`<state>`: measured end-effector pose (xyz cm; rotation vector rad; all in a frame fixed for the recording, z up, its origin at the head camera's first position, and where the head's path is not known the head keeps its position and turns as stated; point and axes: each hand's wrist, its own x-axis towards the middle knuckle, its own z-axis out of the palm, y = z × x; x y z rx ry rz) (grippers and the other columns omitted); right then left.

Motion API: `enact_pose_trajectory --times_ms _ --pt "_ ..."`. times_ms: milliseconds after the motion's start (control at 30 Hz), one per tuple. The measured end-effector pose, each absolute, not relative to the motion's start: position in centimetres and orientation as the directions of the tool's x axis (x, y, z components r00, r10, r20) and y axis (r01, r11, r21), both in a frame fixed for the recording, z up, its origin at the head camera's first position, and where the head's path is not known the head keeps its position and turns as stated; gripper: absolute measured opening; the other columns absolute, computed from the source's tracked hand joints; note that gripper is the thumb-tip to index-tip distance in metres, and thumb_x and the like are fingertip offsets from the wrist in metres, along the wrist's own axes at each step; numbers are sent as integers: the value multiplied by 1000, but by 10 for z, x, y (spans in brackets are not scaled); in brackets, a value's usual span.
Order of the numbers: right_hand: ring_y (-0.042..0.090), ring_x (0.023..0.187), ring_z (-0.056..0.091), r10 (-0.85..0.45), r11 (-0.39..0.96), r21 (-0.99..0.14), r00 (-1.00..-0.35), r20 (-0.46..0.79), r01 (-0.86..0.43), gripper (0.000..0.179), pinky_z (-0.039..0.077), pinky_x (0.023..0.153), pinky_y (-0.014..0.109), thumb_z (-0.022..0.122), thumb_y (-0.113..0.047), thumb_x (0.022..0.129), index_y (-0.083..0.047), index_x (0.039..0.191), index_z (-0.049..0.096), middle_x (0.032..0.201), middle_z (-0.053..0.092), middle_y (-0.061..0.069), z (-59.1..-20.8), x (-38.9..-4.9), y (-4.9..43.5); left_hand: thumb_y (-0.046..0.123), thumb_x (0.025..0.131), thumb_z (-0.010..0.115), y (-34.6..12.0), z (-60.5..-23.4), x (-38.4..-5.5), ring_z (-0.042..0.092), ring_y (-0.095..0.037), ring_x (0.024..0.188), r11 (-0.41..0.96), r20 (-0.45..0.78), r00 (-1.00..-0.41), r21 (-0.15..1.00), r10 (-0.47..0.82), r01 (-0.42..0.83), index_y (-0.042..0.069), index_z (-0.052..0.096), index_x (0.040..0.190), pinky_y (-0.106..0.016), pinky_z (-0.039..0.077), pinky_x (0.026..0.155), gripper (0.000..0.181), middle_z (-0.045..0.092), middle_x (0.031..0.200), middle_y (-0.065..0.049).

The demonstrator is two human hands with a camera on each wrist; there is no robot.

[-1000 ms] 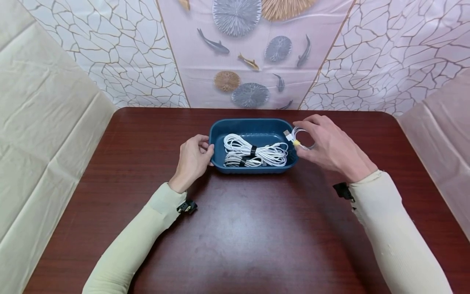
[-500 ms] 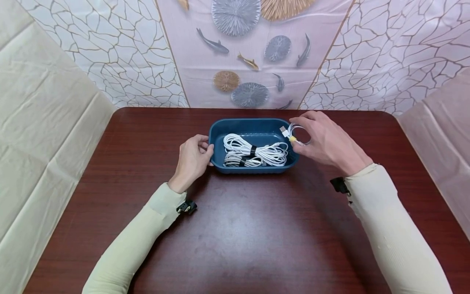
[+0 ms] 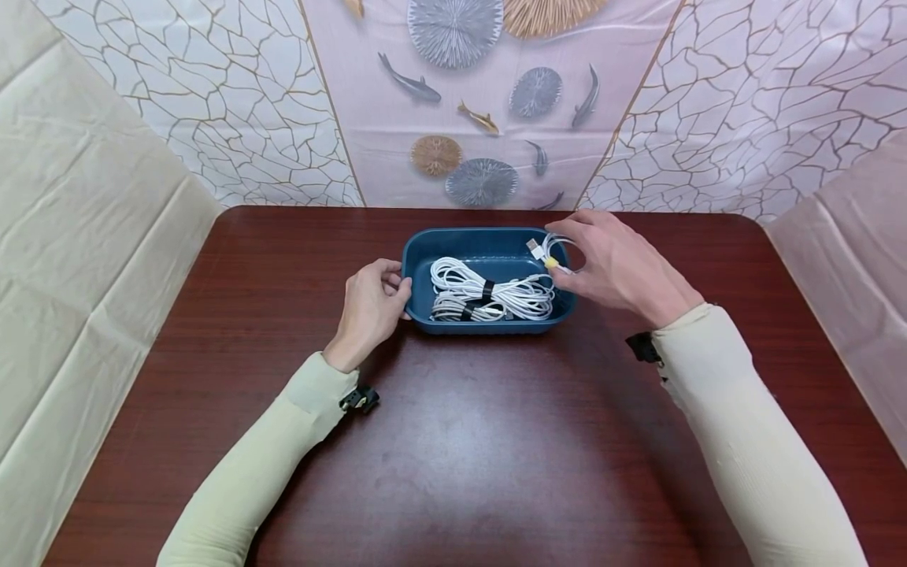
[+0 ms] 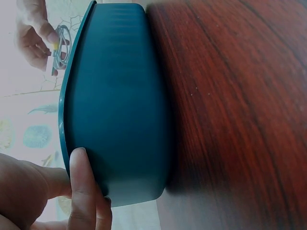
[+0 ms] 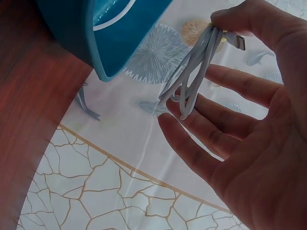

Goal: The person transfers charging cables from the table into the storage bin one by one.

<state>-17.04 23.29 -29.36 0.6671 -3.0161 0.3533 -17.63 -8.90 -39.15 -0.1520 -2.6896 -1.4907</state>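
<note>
A coiled white USB cable (image 3: 550,261) with a yellow tie is held by my right hand (image 3: 618,268), between thumb and fingers, over the right end of a blue bin (image 3: 489,327). In the right wrist view the cable's loops (image 5: 192,72) hang beside the bin, its USB plug (image 5: 240,43) pointing out. My left hand (image 3: 370,311) grips the bin's left rim, the thumb on one side and fingers on the other. Inside the bin lie a large white cable bundle (image 3: 524,297) and a smaller greyish one (image 3: 448,307), both tied with black straps.
The bin stands on a dark red-brown wooden table (image 3: 453,441), near its far edge. Behind rises a patterned cloth backdrop (image 3: 283,102) with fish and round motifs. Pale cloth (image 3: 78,197) hangs at the left side.
My right hand has moved left with the coiled USB cable, from beside the bin's right end to over it. My left hand stays on the rim, and the bin has not moved.
</note>
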Motion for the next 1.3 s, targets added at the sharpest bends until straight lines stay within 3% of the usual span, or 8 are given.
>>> enact_pose_trajectory --times_ms 267,733,1300 --pt "32 117 53 -415 888 -195 -908 53 -417 57 50 102 51 67 -28 92 -3 142 57 136 58 18 -290 -176 229 11 99 65 -89 -390 -177 70 -19 59 520 102 -993 846 59 118 -5 62 128 -25 61 54 34 68 97 -15" --pt "36 128 51 -415 898 -165 -910 -7 -409 59 46 112 55 68 -31 92 -4 143 55 142 55 20 -292 -184 221 12 99 65 -89 -391 -175 70 -18 59 524 81 -995 846 58 99 -4 62 129 -26 62 55 34 68 98 -15" --pt "34 127 51 -390 913 -162 -917 -80 -374 58 49 110 56 67 -35 94 -8 144 55 141 55 18 -296 -196 211 12 99 65 -89 -392 -176 70 -18 59 524 97 -993 844 66 117 -5 63 128 -26 62 54 33 69 97 -15"
